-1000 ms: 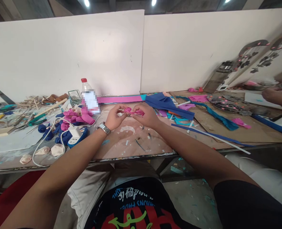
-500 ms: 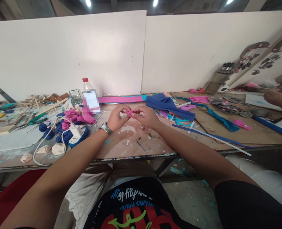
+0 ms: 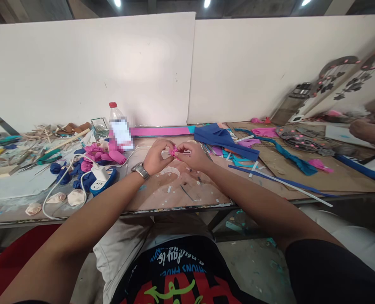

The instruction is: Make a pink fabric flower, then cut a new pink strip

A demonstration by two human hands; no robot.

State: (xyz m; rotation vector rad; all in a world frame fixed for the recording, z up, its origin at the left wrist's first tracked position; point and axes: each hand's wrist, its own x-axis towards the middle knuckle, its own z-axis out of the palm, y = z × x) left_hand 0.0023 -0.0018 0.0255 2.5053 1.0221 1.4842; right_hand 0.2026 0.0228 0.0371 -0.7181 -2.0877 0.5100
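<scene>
A small piece of rolled pink fabric is pinched between my two hands, above the middle of the workbench. My left hand, with a metal watch on its wrist, grips its left side. On the other side, the thumb and fingers of my right hand close round it. The fingers hide much of the roll. To the left lie bunched pink fabric flowers and dark blue ones. Dark blue fabric lies just beyond my right hand.
A blue-edged power strip with a white cable stands left of my arm. A red-capped bottle is behind it. Cream fabric flowers sit near the front edge. Blue and white strips lie right. Another person's hand shows far right.
The pink fabric has been turned slightly between my fingers and looks more upright. Both hands stay in nearly the same place.
</scene>
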